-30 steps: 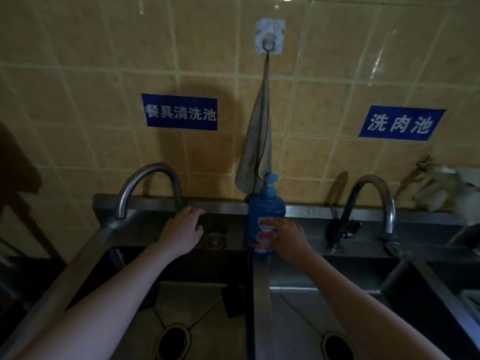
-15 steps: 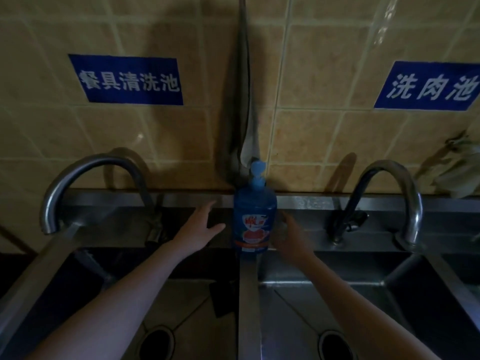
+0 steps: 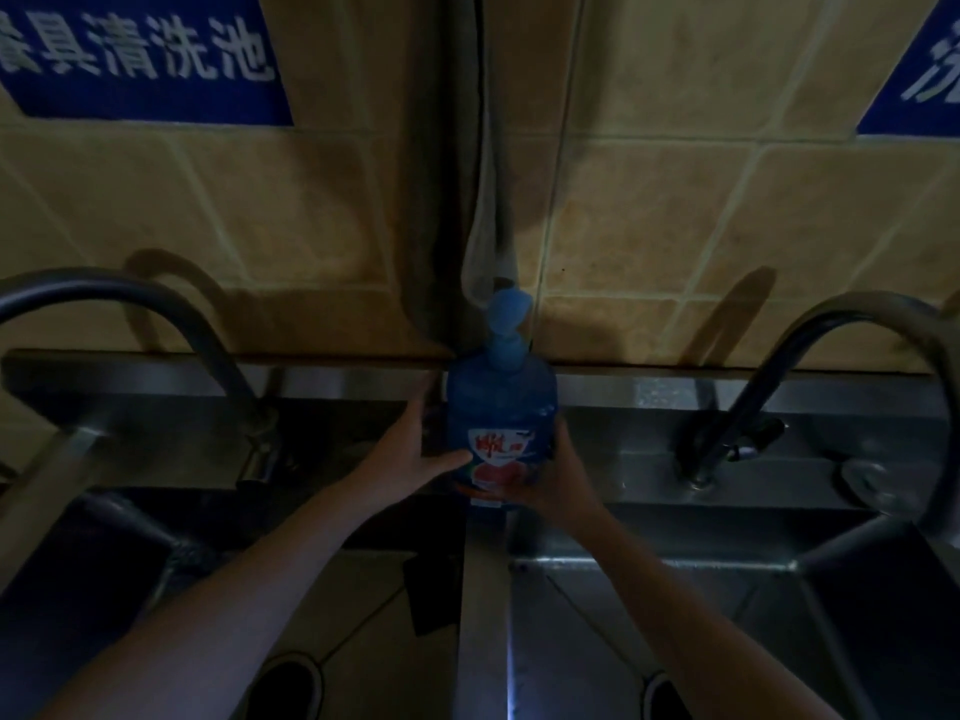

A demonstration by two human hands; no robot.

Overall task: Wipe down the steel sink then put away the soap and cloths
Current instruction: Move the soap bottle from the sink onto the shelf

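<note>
A blue soap pump bottle with a red and white label stands on the back ledge of the steel sink, above the divider between two basins. My left hand wraps its left side, thumb across the label. My right hand cups its lower right side. A grey cloth hangs down the tiled wall right behind the pump head.
A curved tap rises at the left and another tap at the right. Both basins below have dark drain holes. A dark square piece lies in the left basin. Blue signs hang on the wall.
My view has moved closer to the wall. My left hand came off the ledge and closed on the bottle's left side, and my right hand now grips its lower right.
</note>
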